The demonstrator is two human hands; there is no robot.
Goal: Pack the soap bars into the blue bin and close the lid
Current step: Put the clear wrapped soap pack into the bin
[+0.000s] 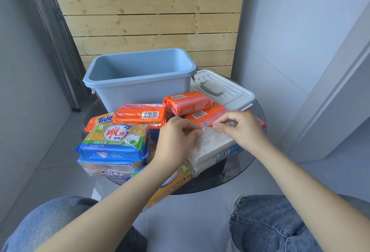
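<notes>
Both hands pinch the clear wrapper edge of a white soap pack (pixel 210 147): left hand (pixel 176 139) on its near-left end, right hand (pixel 242 129) on the far-right end, fingers curled closed on the plastic. Left forearm hides part of a yellow pack (pixel 172 183) at the near table edge; its label is mostly covered. Left side: stacked blue-yellow soap packs (pixel 114 141), lower one hard to read. Beyond: orange soap packs (pixel 142 114), one partly under the right hand. Blue bin (pixel 140 83) at the far side of the glass table (pixel 240 167), open, nothing visible inside. Grey lid (pixel 222 89) lies just right of the bin, off.
</notes>
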